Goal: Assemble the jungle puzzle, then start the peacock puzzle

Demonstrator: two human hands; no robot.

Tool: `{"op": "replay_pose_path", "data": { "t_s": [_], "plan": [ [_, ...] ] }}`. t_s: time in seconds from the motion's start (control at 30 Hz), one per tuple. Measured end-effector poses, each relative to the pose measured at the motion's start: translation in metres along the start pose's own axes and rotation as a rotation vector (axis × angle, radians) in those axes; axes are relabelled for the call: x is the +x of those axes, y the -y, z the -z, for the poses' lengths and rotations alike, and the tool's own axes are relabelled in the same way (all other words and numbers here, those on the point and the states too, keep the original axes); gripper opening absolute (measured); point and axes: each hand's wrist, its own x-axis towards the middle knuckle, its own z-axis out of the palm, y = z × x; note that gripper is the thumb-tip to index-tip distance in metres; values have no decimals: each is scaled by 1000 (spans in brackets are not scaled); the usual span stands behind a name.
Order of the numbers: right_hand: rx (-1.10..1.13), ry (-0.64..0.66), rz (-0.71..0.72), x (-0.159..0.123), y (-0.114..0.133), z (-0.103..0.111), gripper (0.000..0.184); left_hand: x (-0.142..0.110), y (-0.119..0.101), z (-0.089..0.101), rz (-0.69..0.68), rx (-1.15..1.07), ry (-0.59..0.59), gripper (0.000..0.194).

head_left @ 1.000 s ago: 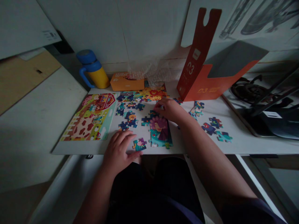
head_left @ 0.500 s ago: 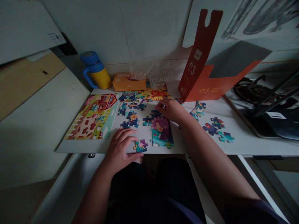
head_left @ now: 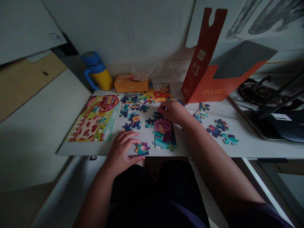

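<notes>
My left hand [head_left: 122, 152] rests at the table's front edge, fingers spread and thumb apart. Beside its fingertips lies a loose jigsaw piece [head_left: 142, 148] with teal and purple on it; whether they touch it I cannot tell. My right hand [head_left: 172, 110] is closed, with curled fingers and thumb together just above a partly joined peacock puzzle [head_left: 164, 133]. What those fingers hold, if anything, is hidden. Left of the peacock is a group of dark blue jigsaw pieces [head_left: 135, 120]. More loose pieces [head_left: 215, 130] lie to the right of my forearm.
A farm picture [head_left: 95, 118] covers the table's left side. Along the back stand a blue and yellow bottle [head_left: 101, 74], an orange box [head_left: 131, 85], clear plastic wrap [head_left: 159, 76] and a tall orange carton [head_left: 209, 87]. A lion puzzle [head_left: 159, 95] lies before them. Black equipment [head_left: 273, 110] stands far right.
</notes>
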Motion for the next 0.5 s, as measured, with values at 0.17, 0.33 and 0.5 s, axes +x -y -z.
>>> {"op": "replay_pose_path", "data": {
  "t_s": [0.17,0.33,0.5],
  "plan": [
    [-1,-3,-2,1,-1,0,22,-1,1,0,2,-7,-1,43],
    [1,-19,-2,0,0,0,22,0,0,2,10,-12,10,43],
    [-37,-81,-89,-1,3,4,25,0,-1,2,14,-22,-3,41]
  ]
}}
